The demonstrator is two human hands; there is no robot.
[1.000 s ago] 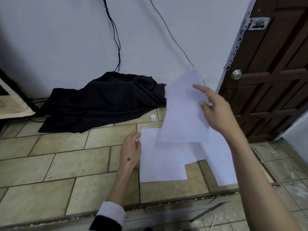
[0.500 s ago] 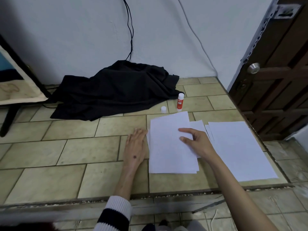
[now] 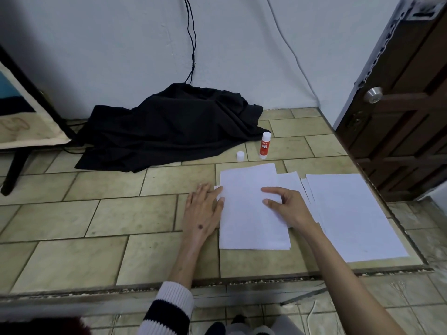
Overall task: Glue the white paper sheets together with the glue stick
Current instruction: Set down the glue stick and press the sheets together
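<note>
On the tiled floor's right half, the flat left hand [image 3: 203,211] steadies the white paper sheets [image 3: 251,213] while the right hand [image 3: 286,209], fingers relaxed, presses them, likely bonding; the uncapped red glue stick [image 3: 265,145] stands beyond.

Glue stick [image 3: 265,145] behind paper stack [image 3: 251,228], cap [image 3: 240,156] left of it, cloth [image 3: 169,126] behind
</note>
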